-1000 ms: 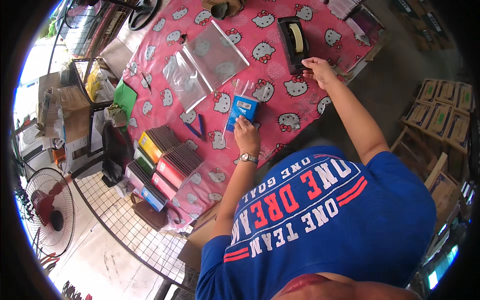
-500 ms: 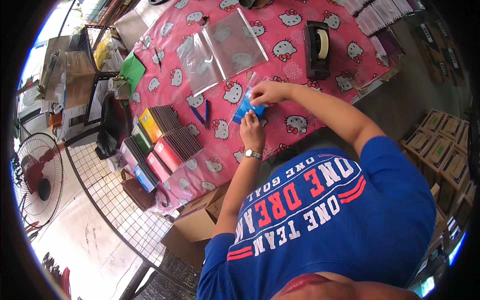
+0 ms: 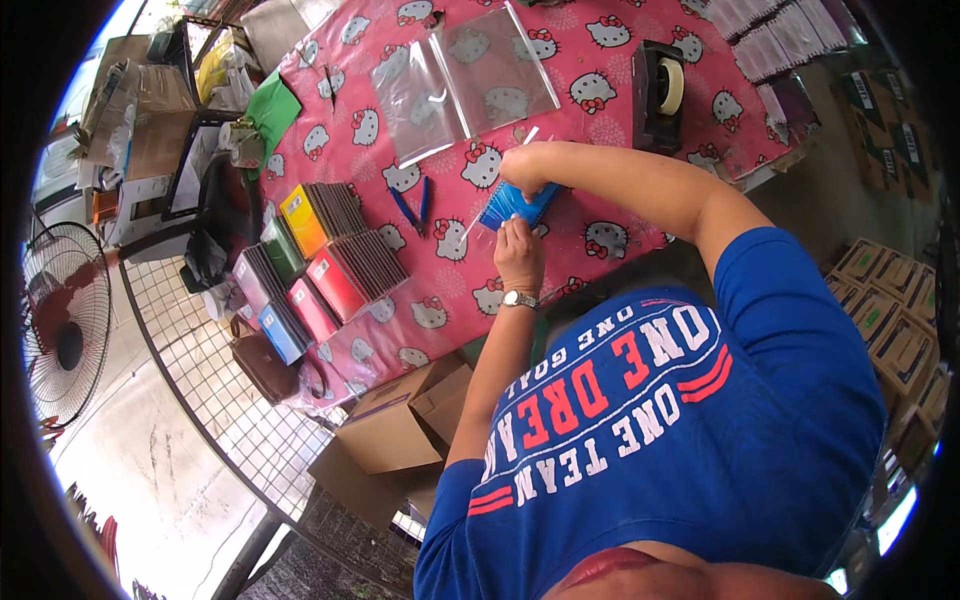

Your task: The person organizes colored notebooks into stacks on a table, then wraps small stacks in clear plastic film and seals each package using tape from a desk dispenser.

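the pad [image 3: 503,207] lies on the pink worktop [image 3: 605,128], straight ahead of the person at about twelve o'clock, between the two hands. its wire-bound edge faces ten o'clock and slants toward one o'clock; the hands cover too much to tell its long axis. the cover is bright blue with paler patches, and clear film [image 3: 467,234] with a pale edge shows along its left side. the left hand [image 3: 520,255] touches the pad's six o'clock edge, fingers bent and close together; whether this grip pinches it i cannot tell. the right hand [image 3: 525,168] curls over the top, fingertips hidden, so how far that grip opens i cannot tell. blue-handled pliers [image 3: 424,203] lie at nine o'clock from the pad, the tape dispenser [image 3: 645,100] at two.
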Demonstrator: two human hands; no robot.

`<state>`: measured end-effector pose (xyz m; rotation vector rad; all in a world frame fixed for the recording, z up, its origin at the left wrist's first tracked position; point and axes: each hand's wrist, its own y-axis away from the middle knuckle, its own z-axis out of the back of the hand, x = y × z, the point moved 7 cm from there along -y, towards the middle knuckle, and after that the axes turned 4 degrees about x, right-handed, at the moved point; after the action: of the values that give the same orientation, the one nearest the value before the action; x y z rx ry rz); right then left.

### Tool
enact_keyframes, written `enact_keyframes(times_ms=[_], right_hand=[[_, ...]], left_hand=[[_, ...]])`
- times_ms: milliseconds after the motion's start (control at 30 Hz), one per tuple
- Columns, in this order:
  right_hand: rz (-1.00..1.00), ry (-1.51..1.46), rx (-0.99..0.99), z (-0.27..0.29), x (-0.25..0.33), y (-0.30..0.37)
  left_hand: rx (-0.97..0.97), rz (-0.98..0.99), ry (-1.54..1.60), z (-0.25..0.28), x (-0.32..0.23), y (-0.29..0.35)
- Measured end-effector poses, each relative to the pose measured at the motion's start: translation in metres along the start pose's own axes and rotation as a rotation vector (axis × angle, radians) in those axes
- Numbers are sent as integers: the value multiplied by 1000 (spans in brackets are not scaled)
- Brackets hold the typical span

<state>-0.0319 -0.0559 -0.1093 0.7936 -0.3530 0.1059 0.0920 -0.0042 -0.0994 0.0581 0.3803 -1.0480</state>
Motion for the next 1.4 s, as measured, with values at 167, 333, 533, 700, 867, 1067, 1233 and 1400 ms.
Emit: enact_keyframes(times_ms=[167, 333, 533, 700, 867, 1067, 1233, 1400], right_hand=[[-175, -109, -202, 11, -13, 35], [-323, -354, -800, -30, -52, 94], [-312, -1804, -573, -158, 25, 52], [-113, -2075, -687, -97, 48, 95], [-109, -1910, -664, -80, 10, 143], [7, -1543, -686, -76, -26, 145], [170, -1282, -713, -54, -31, 120], [179, -1210, -536, -49, -30, 111]], left_hand=[[136, -107, -165, 8, -20, 5], [198, 240, 164, 37, 15, 34], [-23, 20, -43, 65, 50, -33], [697, 486, 699, 27, 82, -55], [728, 399, 992, 56, 49, -72], [513, 477, 1436, 28, 74, -71], [1083, 271, 1809, 5, 30, -72], [1056, 312, 1685, -7, 37, -78]])
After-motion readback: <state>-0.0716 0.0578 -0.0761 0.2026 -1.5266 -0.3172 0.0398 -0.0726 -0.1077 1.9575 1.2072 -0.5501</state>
